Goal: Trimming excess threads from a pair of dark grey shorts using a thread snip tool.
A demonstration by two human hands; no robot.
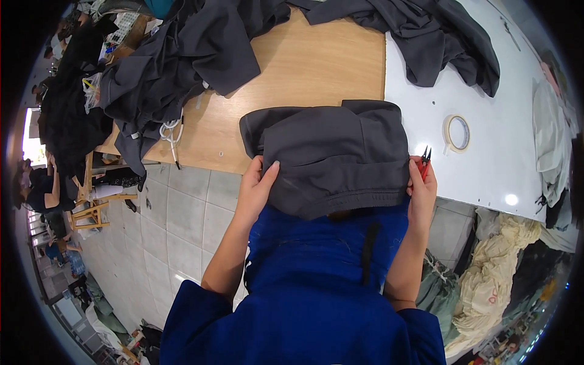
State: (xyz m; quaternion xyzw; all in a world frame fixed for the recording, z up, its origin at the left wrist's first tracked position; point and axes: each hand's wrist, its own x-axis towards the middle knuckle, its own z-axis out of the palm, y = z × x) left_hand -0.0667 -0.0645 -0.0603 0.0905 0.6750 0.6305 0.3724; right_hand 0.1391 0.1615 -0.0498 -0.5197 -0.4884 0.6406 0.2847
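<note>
A dark grey garment (328,146), bunched and folded over, is stretched between my two hands at the table's near edge. Along its near side runs a gathered, elastic-looking band. My left hand (258,182) pinches the left side, thumb on top and fingers mostly hidden beneath. At the right side, my right hand (421,191) is closed on the cloth. Tucked in that same hand are red-handled thread snips (424,167), their dark blades pointing away from me.
On the wooden table (310,61) lie a dark grey cloth heap (182,61) and white-handled scissors (172,139). The adjoining white tabletop (486,170) holds a tape roll (457,133) and more grey cloth (438,42). Cream fabric (493,274) is piled below right. People (45,185) are far left.
</note>
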